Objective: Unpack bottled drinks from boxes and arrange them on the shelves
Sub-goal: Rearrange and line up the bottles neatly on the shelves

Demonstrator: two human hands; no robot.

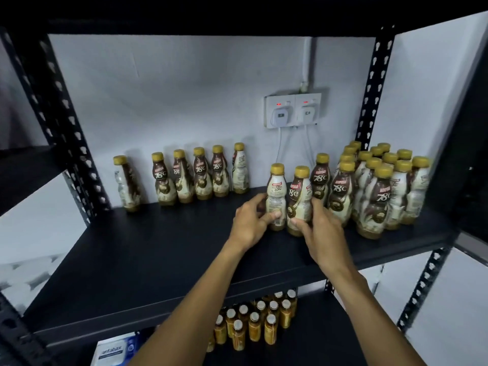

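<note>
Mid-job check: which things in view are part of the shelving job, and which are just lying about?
Job: left hand gripping the left bottle; right hand gripping the right bottle; back row of bottles; bottle cluster at right; black shelf.
Lying about: wall sockets with chargers; antabax pack and amber bottles below.

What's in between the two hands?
Two gold-capped bottles, upright and side by side on the black shelf, as the head view shows. The left hand holds the left bottle; the right hand holds the right bottle.
</note>
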